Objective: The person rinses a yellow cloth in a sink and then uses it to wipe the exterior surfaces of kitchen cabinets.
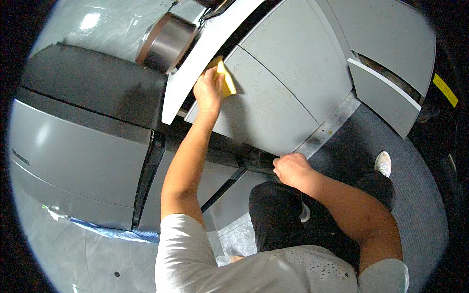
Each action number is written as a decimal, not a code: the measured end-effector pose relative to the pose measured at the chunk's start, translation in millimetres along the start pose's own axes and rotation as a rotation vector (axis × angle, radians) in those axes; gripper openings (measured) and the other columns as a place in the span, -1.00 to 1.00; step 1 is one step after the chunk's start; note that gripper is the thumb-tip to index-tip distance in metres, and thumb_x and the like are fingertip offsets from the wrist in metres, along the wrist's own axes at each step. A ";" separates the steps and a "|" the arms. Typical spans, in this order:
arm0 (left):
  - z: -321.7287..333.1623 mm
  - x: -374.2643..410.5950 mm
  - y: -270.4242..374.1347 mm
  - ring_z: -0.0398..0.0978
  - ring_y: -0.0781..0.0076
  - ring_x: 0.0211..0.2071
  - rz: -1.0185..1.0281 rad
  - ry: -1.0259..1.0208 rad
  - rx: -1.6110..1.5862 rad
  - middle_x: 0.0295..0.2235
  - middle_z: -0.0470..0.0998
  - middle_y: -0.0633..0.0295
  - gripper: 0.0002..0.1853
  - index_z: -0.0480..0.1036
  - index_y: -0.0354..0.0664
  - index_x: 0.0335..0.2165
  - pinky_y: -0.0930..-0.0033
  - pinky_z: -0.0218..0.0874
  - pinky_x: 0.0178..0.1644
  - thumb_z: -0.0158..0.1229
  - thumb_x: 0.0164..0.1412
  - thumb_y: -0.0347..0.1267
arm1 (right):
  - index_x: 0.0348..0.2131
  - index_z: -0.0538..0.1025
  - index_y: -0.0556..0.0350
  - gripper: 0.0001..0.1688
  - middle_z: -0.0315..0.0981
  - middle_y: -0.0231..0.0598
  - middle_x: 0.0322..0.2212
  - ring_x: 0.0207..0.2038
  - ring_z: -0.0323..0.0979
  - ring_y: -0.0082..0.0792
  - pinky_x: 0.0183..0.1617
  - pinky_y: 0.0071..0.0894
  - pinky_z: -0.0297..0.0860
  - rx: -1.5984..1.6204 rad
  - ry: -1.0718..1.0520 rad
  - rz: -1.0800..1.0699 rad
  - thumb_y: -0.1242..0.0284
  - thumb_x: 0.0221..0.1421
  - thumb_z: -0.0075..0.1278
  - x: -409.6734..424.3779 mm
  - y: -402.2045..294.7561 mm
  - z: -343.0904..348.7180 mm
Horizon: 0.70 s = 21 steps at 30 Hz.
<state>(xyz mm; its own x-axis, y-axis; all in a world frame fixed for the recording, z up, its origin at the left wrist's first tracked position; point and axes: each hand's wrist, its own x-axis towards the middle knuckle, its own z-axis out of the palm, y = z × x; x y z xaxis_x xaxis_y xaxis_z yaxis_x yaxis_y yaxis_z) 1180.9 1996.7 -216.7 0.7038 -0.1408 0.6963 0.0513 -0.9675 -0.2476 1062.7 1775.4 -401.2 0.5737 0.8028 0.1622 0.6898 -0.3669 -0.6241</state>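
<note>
My left hand (208,89) holds a folded yellow cloth (228,81) against the upper edge of a light grey cabinet door (256,102), just below a white countertop edge (205,47). Faint brownish specks mark the door's surface. At the door's lower corner, my right hand (295,170) has its fingers curled. Whether they grip the door's edge is hidden from this angle.
A second grey door (300,47) adjoins the first. To the right, a drawer front (384,95) stands ajar. A grey appliance (80,146) is at left, near a dark metallic cylinder (168,42). A stained metal strip (329,124) borders the dark ribbed mat (414,205).
</note>
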 end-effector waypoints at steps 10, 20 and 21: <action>42.9 48.2 75.8 0.47 0.09 -0.25 -0.165 0.147 0.093 -0.32 0.52 0.16 -0.64 0.52 0.05 -0.24 0.09 0.28 -0.18 0.27 -0.07 -0.14 | -0.51 0.59 0.10 -0.85 0.55 -0.15 -0.46 -0.35 0.53 -0.15 -0.31 -0.19 0.44 -0.141 -0.052 -0.087 0.46 -0.17 0.03 14.4 21.4 28.4; 18.3 12.5 29.4 0.53 0.09 -0.36 -0.095 0.080 0.102 -0.36 0.54 0.09 -0.65 0.52 0.02 -0.25 0.11 0.34 -0.26 0.27 -0.06 -0.14 | -0.52 0.59 0.11 -0.84 0.55 -0.13 -0.48 -0.39 0.53 -0.14 -0.37 -0.15 0.43 -0.143 -0.154 -0.158 0.50 -0.21 0.00 -11.6 17.8 15.3; 18.3 19.1 34.7 0.52 0.09 -0.36 -0.139 0.073 0.101 -0.36 0.55 0.09 -0.64 0.52 0.04 -0.25 0.11 0.34 -0.25 0.27 -0.06 -0.13 | -0.51 0.59 0.11 -0.84 0.55 -0.13 -0.49 -0.39 0.53 -0.14 -0.37 -0.15 0.42 -0.135 -0.142 -0.177 0.49 -0.21 0.01 -13.8 18.9 12.7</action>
<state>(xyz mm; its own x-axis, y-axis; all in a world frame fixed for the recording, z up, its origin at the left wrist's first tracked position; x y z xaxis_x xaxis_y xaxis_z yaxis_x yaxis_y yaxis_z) 1209.1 1964.3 -224.3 0.6318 -0.0260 0.7747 0.2178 -0.9532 -0.2095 1062.3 1763.3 -424.8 0.3780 0.9144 0.1447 0.8321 -0.2670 -0.4862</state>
